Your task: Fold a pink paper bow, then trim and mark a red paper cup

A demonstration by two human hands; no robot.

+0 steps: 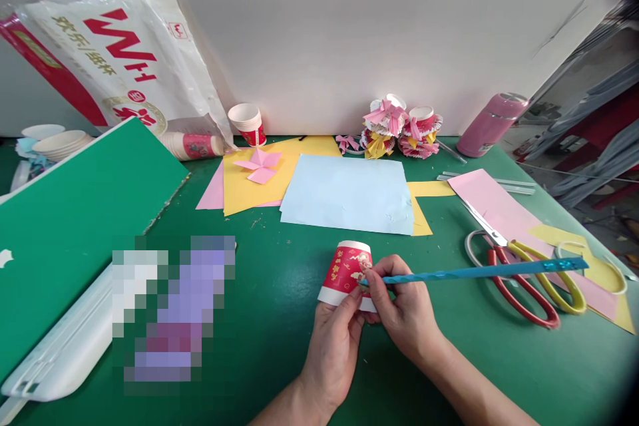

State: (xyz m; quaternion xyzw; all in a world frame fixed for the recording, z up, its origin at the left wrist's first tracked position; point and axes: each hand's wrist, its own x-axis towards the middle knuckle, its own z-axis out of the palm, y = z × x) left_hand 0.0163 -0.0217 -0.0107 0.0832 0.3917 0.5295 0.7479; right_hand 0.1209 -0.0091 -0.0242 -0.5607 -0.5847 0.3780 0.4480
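Observation:
A red and white paper cup [344,266], tipped over with its narrower end away from me, is in my left hand [333,346]. My left fingers are wrapped round its wider rim, the thumb on its side. In my right hand [407,309] a long blue pencil [464,273] with a glittery end is pinched between thumb and fingers. Its tip meets the printed side of the cup near my left thumb; whether it presses in cannot be made out. Right of my hands lie large scissors [524,266] with one red and one yellow handle, blades apart.
Light blue paper [349,193] lies over yellow sheets [249,193]. Behind stand stacked cups [247,121], decorated paper-cup crafts [399,130] and a pink flask [492,123]. A green board [90,213] and a white glue gun-like tool [60,359] lie left, beside a blurred purple item [184,313].

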